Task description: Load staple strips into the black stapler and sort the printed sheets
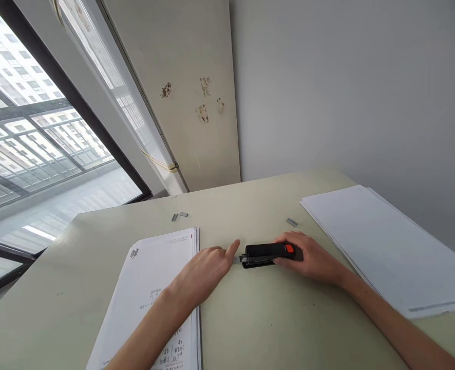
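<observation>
- Printed sheets (162, 262): nearest, seven o'clock.
- Five o'clock: my right fingers (295, 238) grip the stapler (266, 251); my left fingers (233, 250) meet its metal strip (237, 260), pinch unclear.
- Apparently handling the strip; next demands steady bracing.

Daylight is coming softly from the left.
The window (46, 134) is glaring pale, with a white streak gleaming low in it; the grey wall (346, 92) is darkening at the upper right corner; wide-angle distortion is stretching the edges.
</observation>
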A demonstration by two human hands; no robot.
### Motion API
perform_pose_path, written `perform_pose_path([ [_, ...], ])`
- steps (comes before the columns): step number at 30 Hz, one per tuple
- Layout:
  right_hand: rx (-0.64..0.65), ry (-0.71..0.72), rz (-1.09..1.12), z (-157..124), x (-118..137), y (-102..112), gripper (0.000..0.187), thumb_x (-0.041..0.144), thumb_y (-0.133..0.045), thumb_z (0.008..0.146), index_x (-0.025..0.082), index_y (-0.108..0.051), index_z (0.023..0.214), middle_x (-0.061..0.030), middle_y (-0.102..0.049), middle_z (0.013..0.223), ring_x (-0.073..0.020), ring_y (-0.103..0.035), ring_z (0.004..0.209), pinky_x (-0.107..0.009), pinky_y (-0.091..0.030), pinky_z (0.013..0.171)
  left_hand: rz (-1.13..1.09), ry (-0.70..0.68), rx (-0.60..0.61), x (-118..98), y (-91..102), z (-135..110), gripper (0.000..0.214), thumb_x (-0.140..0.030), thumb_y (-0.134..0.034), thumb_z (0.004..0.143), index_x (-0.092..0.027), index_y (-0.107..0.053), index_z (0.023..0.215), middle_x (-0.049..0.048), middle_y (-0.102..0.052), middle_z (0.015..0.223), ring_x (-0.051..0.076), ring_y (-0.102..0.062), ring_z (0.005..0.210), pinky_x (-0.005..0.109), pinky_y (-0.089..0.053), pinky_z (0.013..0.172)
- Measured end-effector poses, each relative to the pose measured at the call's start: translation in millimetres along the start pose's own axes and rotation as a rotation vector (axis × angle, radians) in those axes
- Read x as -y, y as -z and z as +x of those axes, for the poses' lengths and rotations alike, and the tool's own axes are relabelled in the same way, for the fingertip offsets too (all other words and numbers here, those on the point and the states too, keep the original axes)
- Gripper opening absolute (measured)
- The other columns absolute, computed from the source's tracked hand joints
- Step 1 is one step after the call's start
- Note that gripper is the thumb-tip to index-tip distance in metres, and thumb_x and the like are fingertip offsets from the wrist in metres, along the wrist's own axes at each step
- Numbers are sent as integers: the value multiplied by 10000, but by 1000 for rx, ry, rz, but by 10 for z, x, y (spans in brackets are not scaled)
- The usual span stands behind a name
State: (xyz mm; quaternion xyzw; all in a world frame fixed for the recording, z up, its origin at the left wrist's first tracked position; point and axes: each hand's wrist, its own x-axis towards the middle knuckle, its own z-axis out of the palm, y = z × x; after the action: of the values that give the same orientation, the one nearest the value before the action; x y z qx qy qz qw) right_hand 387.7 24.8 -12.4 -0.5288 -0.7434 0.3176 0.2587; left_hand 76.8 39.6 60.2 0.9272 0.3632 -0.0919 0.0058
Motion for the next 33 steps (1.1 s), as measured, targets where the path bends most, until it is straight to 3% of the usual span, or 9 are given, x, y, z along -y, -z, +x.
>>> perform_pose_path([
  [6, 6, -6, 2, 0, -2, -5, 298, 529, -708, 927, 282, -689, 1092, -34, -737, 1037, -276, -650, 996, -466, -513, 930, 18, 12, -10, -37, 58, -4, 685, -18, -474, 922, -156, -335, 1578, 21, -635, 751, 191, -615, 631, 245, -467, 582],
  [11, -1, -7, -5, -4, -19, -15, 299, 530, -716, 921, 285, -695, 1092, -34, -737, 1038, -277, -652, 998, -459, -523, 917, 67, 12, 87, -82, 151, 34, 809, 90, -483, 791, -133, -347, 1556, 29, -651, 789, 209, -624, 671, 257, -439, 561],
  [16, -3, -3, -16, -1, -31, -14, 306, 527, -722, 920, 282, -698, 1101, -41, -741, 1034, -284, -659, 1004, -460, -535, 908, 111, 23, 156, -116, 213, 74, 853, 126, -504, 756, -117, -342, 1558, 36, -668, 822, 214, -639, 691, 267, -445, 572],
  [20, 2, -3, -6, -4, -20, -11, 325, 546, -707, 931, 275, -695, 1110, -53, -739, 1055, -291, -656, 1020, -468, -534, 912, 119, 11, 151, -127, 195, 84, 812, 94, -548, 825, -113, -309, 1572, 29, -667, 811, 208, -652, 698, 264, -464, 589],
  [25, 5, -5, 5, -8, -21, -15, 312, 529, -718, 931, 277, -686, 1114, -46, -733, 1068, -284, -645, 1020, -476, -525, 928, 32, 18, 69, -118, 124, 95, 541, -95, -542, 991, -149, -398, 1510, 11, -630, 748, 190, -645, 654, 257, -492, 629],
  [33, 5, -5, 6, -6, -28, -16, 306, 520, -719, 931, 282, -689, 1121, -43, -737, 1080, -289, -640, 1038, -488, -519, 946, -15, 12, 21, -103, 63, 104, 431, -152, -482, 1060, -154, -457, 1490, 20, -648, 750, 196, -662, 638, 260, -478, 609],
])
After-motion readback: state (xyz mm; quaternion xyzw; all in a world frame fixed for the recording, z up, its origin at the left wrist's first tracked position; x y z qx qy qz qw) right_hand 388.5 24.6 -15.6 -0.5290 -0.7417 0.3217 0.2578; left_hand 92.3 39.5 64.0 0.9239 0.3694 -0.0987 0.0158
